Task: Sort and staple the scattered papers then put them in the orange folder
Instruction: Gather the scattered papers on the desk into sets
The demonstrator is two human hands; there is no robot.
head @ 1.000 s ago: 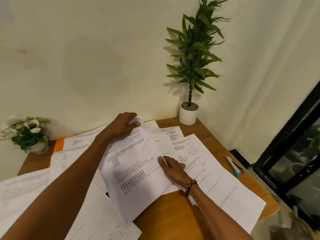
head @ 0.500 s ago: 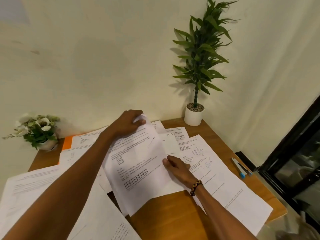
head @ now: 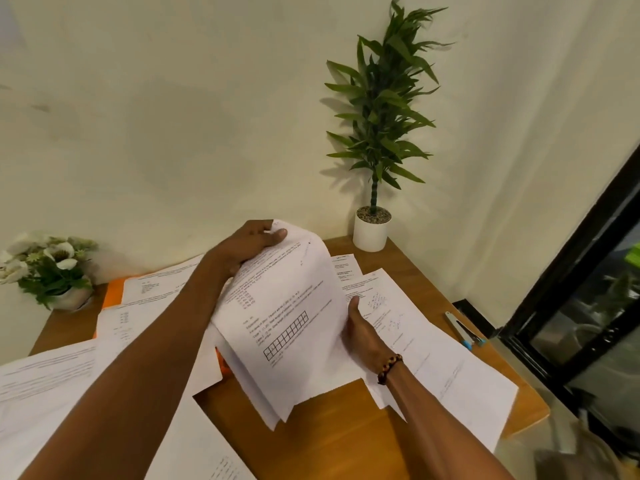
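Both hands hold a small stack of printed sheets (head: 298,327) raised above the wooden desk (head: 332,445). My left hand (head: 252,242) grips the stack's far top edge, thumb on the front. My right hand (head: 360,327) holds its right edge, fingers hidden behind the paper. More loose papers (head: 446,368) lie spread on the desk to the right and papers (head: 45,379) to the left. The orange folder (head: 114,289) shows at the back left, mostly covered by sheets. A blue and silver stapler (head: 462,329) lies near the desk's right edge.
A tall potted plant in a white pot (head: 372,230) stands in the back right corner. A small white flower pot (head: 52,268) sits at the back left. A black-framed glass door (head: 568,306) is beyond the desk's right side.
The stack was lying on the desk under both hands; now it is lifted and tilted up, with my right hand shifted from pressing on top to holding its right edge.
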